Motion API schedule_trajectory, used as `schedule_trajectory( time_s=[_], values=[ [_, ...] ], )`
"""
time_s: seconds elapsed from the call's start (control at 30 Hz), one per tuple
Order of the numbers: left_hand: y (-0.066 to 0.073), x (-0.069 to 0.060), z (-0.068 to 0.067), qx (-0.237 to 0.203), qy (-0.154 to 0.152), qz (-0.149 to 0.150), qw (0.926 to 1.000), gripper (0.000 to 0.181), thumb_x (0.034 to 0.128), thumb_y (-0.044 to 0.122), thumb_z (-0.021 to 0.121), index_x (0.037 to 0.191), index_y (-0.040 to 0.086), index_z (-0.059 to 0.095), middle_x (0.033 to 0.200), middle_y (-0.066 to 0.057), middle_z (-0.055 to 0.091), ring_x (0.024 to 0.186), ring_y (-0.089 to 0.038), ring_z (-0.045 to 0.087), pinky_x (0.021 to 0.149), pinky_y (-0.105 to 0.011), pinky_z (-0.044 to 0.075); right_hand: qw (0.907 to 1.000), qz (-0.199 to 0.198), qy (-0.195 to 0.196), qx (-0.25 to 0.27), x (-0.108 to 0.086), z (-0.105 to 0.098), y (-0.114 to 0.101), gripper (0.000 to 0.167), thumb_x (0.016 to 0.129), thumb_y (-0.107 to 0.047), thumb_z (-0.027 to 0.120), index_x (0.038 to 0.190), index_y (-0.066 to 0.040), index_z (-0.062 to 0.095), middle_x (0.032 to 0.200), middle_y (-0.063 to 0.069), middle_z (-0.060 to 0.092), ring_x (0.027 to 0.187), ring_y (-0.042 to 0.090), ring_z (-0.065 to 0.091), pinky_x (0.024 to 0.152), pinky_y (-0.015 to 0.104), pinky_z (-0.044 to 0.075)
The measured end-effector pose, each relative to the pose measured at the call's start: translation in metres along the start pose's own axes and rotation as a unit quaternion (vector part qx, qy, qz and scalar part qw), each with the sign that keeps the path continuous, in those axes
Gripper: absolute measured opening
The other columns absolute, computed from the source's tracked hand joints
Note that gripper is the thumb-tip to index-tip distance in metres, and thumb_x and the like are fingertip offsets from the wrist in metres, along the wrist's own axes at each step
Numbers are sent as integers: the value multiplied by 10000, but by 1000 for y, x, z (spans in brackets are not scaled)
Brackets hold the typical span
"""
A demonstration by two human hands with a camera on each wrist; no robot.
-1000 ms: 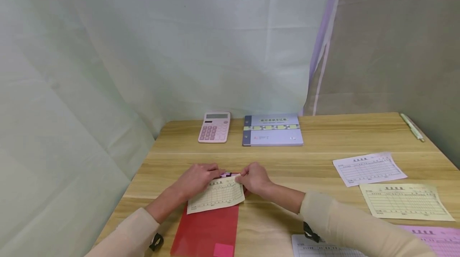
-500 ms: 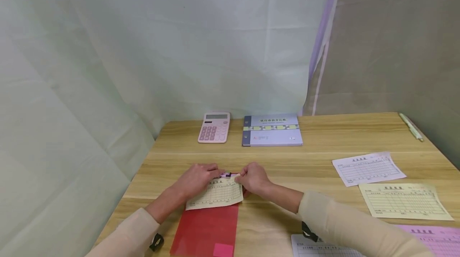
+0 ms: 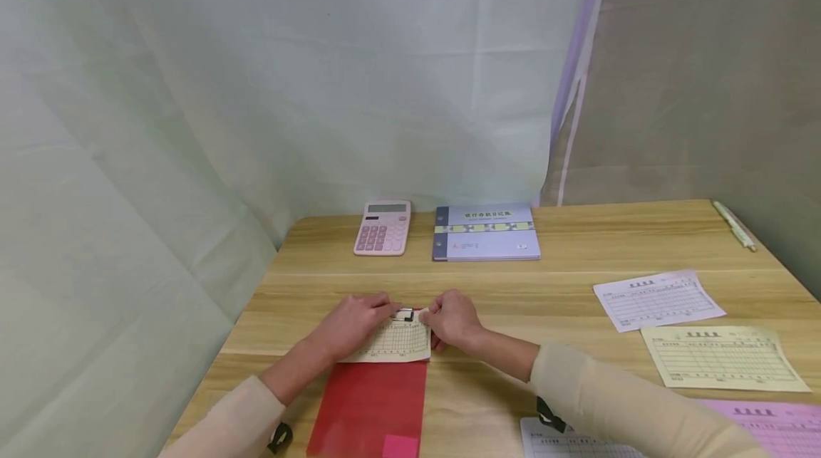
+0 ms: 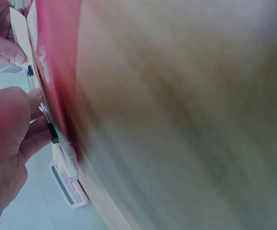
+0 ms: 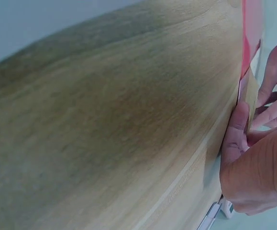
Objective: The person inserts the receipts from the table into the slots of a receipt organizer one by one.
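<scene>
A yellow printed form lies over the upper part of a red clip folder, its top edge at the metal clip. My left hand holds the clip from the left and covers the form's left side. In the left wrist view its fingers bend around the clip's wire lever with black ends. My right hand pinches the form's top right corner between thumb and fingers. The right wrist view shows the right thumb beside the folder's edge, the pinch partly hidden.
Behind the folder lie a pink calculator and a blue ledger book. On the right are a white form, another yellow form, a pink form and a grey-white form. A pen lies at the right edge.
The yellow form has slid upward and straightened on the folder, its lower edge now higher. The clip now shows over the form's top edge. Both hands stay nearly in place.
</scene>
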State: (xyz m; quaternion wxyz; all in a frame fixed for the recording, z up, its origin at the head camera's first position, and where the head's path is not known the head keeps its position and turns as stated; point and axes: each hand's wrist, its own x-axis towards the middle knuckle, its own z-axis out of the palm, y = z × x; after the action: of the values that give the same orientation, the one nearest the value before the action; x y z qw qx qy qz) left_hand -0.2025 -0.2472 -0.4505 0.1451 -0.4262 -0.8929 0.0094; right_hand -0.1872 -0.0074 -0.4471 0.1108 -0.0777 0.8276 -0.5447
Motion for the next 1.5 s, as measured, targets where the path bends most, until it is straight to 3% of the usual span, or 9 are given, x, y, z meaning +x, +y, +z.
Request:
schedule_trajectory(
  time_s=[0.33,0.7,0.93,1.13,1.33,1.5],
  values=[
    [3,0,0,160,-60,-3,9999,352,961,13,761,1301,106,764,1069,-30,700,872,-158,729,711,-316,625,9986,279,-443,-80,2,-7,-7,278,1011,-53,702,748,21,652,567,130,670,494,243,693,486,339,587],
    [2,-1,2,240,33,84,9997,402,928,-33,771,1305,107,762,1126,-72,721,921,-203,751,724,-350,633,9996,124,-128,-224,0,-2,-5,324,995,-40,718,680,15,669,549,84,661,452,186,666,466,300,563],
    [3,-1,1,154,141,93,9997,405,919,-45,772,1294,105,771,1059,-33,706,905,-160,736,707,-321,626,9997,98,-107,-194,-1,-1,-5,339,998,-32,710,665,20,671,549,90,663,457,195,669,466,309,568],
    [3,0,2,-10,46,-131,9999,301,988,53,744,1278,125,783,1061,-18,725,905,-158,743,743,-334,631,9990,95,-393,-198,3,-7,-5,247,1014,-68,704,785,23,689,583,91,667,458,176,646,465,298,554],
    [4,1,-1,-151,16,-210,9997,269,1003,132,751,1270,123,786,1118,-52,753,931,-207,759,783,-376,633,9964,-291,-159,-775,10,-15,-5,156,1039,-40,597,950,6,715,606,71,631,454,119,564,468,231,420],
    [4,1,-1,-191,41,-229,9995,271,1004,130,751,1272,122,787,1096,-42,746,897,-191,752,767,-368,632,9967,-178,-558,-569,10,-19,-6,171,1004,13,588,943,35,746,679,100,675,518,153,637,506,266,531]
  ],
)
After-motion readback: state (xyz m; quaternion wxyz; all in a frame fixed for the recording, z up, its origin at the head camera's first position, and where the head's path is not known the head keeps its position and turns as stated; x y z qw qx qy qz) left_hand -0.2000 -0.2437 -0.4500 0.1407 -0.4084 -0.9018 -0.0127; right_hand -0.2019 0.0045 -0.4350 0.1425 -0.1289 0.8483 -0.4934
